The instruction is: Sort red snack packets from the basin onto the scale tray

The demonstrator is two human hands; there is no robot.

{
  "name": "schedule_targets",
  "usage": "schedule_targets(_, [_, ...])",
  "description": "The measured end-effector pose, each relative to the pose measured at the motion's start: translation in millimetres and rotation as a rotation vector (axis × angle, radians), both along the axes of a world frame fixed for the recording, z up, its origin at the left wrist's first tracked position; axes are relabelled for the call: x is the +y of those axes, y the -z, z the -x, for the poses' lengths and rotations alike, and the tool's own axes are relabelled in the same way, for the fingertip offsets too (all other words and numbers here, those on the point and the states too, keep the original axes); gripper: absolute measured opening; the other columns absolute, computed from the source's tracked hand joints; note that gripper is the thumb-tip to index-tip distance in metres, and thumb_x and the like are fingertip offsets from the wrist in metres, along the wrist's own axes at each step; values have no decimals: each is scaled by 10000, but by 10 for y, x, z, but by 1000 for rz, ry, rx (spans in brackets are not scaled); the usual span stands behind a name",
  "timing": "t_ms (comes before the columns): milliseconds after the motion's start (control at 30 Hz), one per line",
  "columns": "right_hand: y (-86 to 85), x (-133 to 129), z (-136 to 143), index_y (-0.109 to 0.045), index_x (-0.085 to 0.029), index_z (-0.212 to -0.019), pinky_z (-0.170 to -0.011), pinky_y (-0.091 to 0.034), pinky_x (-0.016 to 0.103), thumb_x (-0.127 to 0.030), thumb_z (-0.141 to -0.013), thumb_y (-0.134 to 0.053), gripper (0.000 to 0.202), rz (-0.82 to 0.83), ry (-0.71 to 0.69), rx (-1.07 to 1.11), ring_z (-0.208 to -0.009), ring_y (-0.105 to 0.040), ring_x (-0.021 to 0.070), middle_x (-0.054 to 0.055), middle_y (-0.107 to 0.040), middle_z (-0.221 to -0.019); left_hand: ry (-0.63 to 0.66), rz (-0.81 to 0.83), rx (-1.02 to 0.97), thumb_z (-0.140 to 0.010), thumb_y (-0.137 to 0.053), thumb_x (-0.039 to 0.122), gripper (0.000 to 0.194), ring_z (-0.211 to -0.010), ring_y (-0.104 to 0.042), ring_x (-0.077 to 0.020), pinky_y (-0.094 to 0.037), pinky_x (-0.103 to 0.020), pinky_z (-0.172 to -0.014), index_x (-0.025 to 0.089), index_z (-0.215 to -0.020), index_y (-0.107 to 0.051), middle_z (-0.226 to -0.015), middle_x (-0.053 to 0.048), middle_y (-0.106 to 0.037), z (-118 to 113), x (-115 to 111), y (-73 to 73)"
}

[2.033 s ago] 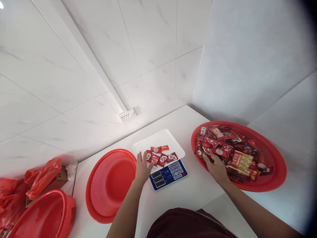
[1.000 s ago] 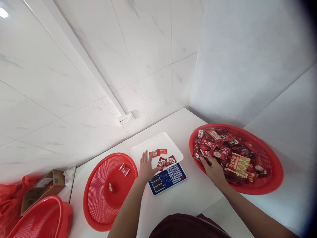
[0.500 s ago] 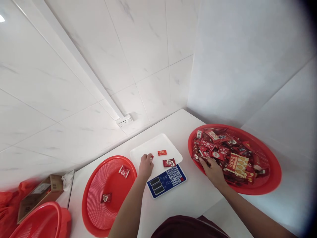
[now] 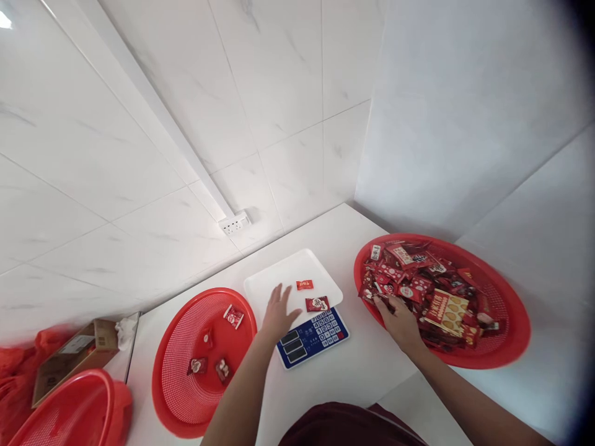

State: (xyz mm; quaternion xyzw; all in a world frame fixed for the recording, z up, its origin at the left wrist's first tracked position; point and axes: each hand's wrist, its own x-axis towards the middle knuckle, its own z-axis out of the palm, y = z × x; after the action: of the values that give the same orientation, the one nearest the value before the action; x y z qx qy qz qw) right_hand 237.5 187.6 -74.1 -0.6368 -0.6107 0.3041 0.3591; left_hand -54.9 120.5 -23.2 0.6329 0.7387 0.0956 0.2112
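My left hand [image 4: 276, 314], its fingers spread and nothing in them, hovers over the near left part of the white scale pan [image 4: 267, 282]. On that pan lie a small red candy [image 4: 305, 285] and a larger dark red packet [image 4: 317, 304]. The scale's blue keypad panel [image 4: 312, 339] faces me. At the right basket's left rim, my right hand [image 4: 398, 319] has its fingers closed on the edge of a dark red candy packet [image 4: 367, 290]. That red basket [image 4: 514, 319] is heaped with red wrapped packets, including a larger yellow-and-red one [image 4: 447, 311].
Left of the scale stands a red mesh basket [image 4: 170, 353] with several packets in it. Farther left are another red basket [image 4: 109, 402], a cardboard box [image 4: 105, 341] and red plastic bags [image 4: 13, 384]. A tiled wall with a socket [image 4: 235, 223] borders the white table [image 4: 367, 365].
My left hand has let go of a small red item and opened, staying over the pan. Two more packets now lie in the left basket. My right hand has hardly moved.
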Motion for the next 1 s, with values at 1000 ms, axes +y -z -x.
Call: schedule_targets(1000, [-186, -107, 88, -626, -187, -840, -889, -397, 375, -488, -744, -493, 342, -33, -79, 177, -948, -545, 234, 95, -620, -961, -734, -232, -151, -769, -483, 389, 403, -1139, -444, -295, -361, -430, -914, 178, -1112, -504, -1192, -129, -532, 544, -832, -370])
